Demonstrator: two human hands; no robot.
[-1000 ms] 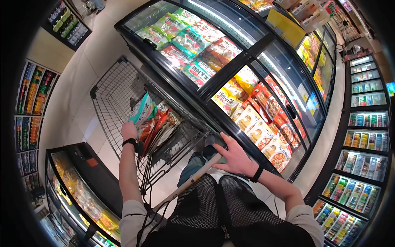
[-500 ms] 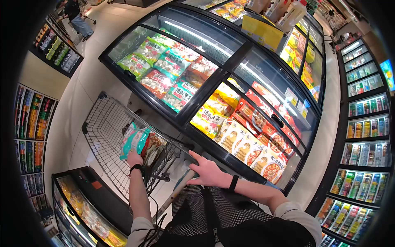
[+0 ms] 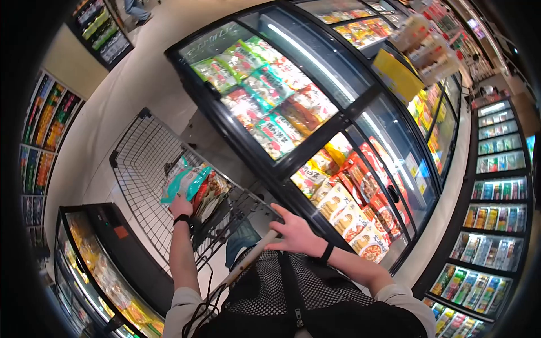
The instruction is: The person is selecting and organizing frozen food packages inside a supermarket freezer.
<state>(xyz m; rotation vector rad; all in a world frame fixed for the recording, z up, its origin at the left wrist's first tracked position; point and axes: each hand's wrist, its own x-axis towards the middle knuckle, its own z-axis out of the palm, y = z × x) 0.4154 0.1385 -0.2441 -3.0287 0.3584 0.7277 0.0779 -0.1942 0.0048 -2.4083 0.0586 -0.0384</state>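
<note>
My left hand point(image 3: 181, 206) reaches into the wire shopping cart point(image 3: 138, 169) and has its fingers on a teal food bag point(image 3: 186, 181). Red and brown packages point(image 3: 209, 191) lie beside that bag in the cart. My right hand point(image 3: 296, 232) rests at the end of the cart's pale handle point(image 3: 251, 256), the thumb side against the bar and the index finger stretched out. The black freezer point(image 3: 259, 169) with glass lids stands just beyond the cart and holds teal, green, red and yellow bags and boxes.
A second freezer case point(image 3: 121, 236) stands at the lower left. Lit drink coolers point(image 3: 496, 219) line the right side, and shelves point(image 3: 42, 121) stand at the left. A yellow box point(image 3: 397, 76) and bottles sit on the freezer. A person's legs point(image 3: 137, 10) show at the top.
The view has turned, so the freezer appears shifted right and more tilted. My left hand stays at the teal bag, which now sits slightly differently. My right hand remains at the handle.
</note>
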